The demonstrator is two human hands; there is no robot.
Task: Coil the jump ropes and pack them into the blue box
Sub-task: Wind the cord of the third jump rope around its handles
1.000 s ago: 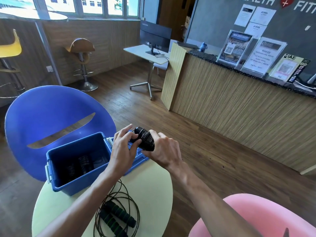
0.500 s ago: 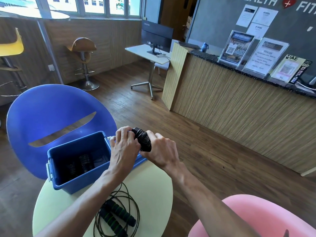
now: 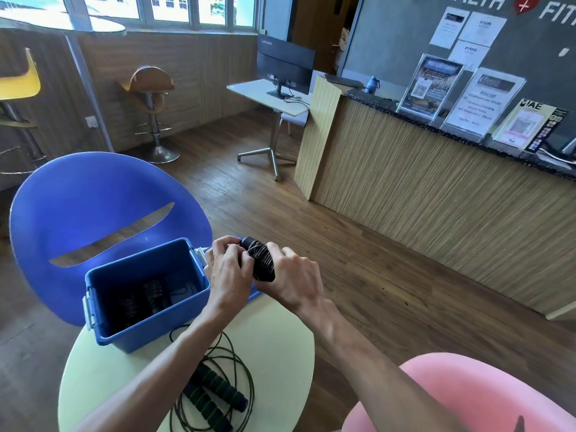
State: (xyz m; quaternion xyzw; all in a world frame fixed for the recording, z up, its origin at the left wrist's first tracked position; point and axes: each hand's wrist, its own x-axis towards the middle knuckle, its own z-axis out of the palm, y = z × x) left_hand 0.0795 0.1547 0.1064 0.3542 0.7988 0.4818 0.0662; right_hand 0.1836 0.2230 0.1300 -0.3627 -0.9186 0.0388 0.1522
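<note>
Monitor (image 3: pixel 285 62) badge "Lenovo"; wall lettering (image 3: pixel 558 10) partly cropped.

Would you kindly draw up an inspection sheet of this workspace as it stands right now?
Surface: round pale table, carrying the box and one rope.
Job's things: blue box, open, with dark wound ropes inside; wound jump rope held above the box's right end; loose jump rope with green-banded handles lying on the table, not yet wound.
Clutter: nothing seen on the table.
Grips: left hand pinches the wound rope's top end; right hand grips its lower part.
Cables: the loose rope's cord loops partly under the left forearm.
Surroundings: blue chair behind the table, pink chair at lower right, reception counter, desk with monitor, bar stools.
</note>
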